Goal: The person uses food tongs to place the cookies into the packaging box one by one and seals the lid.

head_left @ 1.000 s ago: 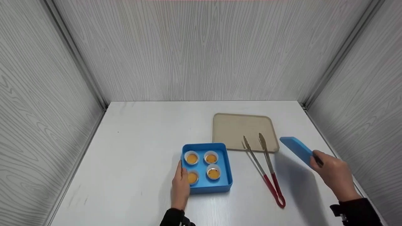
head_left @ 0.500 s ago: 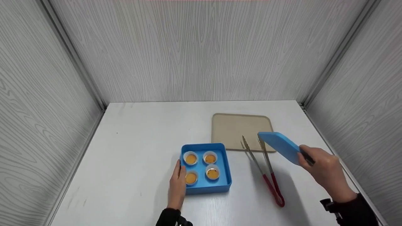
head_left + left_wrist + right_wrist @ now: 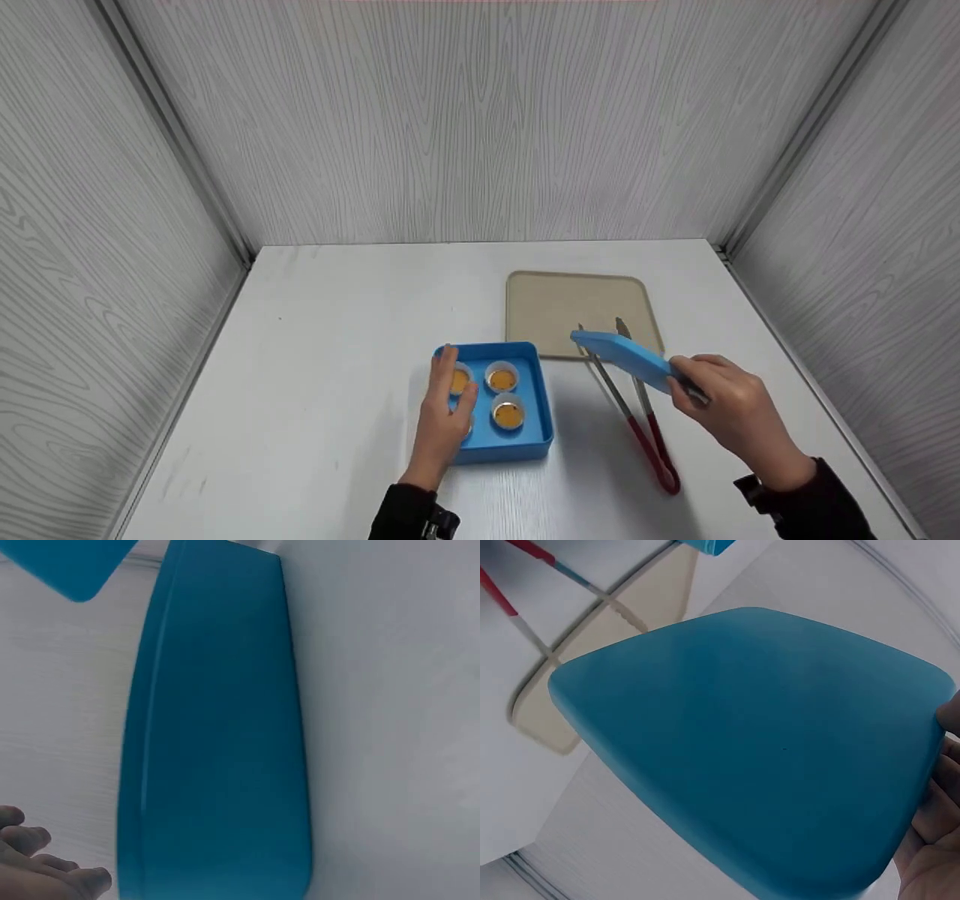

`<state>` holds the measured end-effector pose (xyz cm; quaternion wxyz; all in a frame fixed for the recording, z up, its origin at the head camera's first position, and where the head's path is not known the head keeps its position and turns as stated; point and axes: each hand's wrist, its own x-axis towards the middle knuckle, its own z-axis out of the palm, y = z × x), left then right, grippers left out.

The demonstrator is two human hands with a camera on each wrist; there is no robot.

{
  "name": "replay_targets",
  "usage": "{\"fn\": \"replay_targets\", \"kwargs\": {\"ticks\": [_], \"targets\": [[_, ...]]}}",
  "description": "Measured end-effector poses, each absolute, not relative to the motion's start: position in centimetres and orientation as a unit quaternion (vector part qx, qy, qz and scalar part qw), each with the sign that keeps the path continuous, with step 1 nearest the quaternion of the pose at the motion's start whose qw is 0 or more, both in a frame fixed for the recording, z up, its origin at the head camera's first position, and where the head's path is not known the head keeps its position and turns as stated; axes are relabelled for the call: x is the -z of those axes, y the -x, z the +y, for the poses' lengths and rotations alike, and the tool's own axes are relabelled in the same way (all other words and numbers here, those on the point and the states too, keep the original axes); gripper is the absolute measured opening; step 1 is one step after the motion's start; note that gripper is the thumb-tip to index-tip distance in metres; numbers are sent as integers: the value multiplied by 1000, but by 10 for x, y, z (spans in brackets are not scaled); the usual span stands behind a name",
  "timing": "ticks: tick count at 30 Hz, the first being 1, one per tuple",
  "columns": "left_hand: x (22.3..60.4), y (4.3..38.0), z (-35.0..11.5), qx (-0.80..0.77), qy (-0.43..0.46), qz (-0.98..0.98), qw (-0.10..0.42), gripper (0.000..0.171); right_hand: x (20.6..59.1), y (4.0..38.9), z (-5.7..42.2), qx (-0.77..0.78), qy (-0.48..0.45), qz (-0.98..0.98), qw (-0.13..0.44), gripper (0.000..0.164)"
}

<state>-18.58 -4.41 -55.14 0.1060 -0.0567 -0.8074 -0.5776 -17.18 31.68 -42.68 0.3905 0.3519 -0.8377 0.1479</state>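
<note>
A blue square box (image 3: 502,454) stands on the table, with several small white cups (image 3: 502,377) of orange-yellow filling inside. My left hand (image 3: 441,427) is over the box's left side, fingers extended, covering parts of the left cups. Its fingers (image 3: 30,847) appear apart from the box wall (image 3: 217,720) in the left wrist view. To the right, my right hand (image 3: 731,409) grips one edge of a blue lid (image 3: 626,356), held tilted above the table. The lid (image 3: 757,742) fills most of the right wrist view.
Metal tongs with red handles (image 3: 652,442) lie to the right of the box, partly behind the lid. Their tips rest over a beige tray (image 3: 570,300) at the back. Grey wood-grain panels (image 3: 480,120) enclose the table.
My right hand has carried the lid leftward, toward the box. My left hand has let go of the box's left wall and risen over it, its fingers spread. Box, tongs and tray stay put.
</note>
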Motion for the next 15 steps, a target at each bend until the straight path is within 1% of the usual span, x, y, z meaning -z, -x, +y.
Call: {"fn": "replay_targets", "kwargs": {"ticks": [3, 7, 9, 12, 15], "targets": [[542, 185, -36, 542, 108, -823, 133, 67, 425, 170, 305, -164, -364, -834, 381, 42], [531, 182, -27, 508, 163, -832, 151, 77, 423, 168, 291, -179, -390, -826, 366, 38], [525, 180, -22, 500, 178, -836, 140, 85, 423, 167, 285, -185, -404, -822, 357, 37], [517, 179, -17, 490, 194, -843, 109, 96, 424, 167, 278, -188, -434, -809, 350, 32], [513, 178, -14, 472, 216, -850, 89, 103, 425, 168, 272, -186, -467, -792, 347, 26]]}}
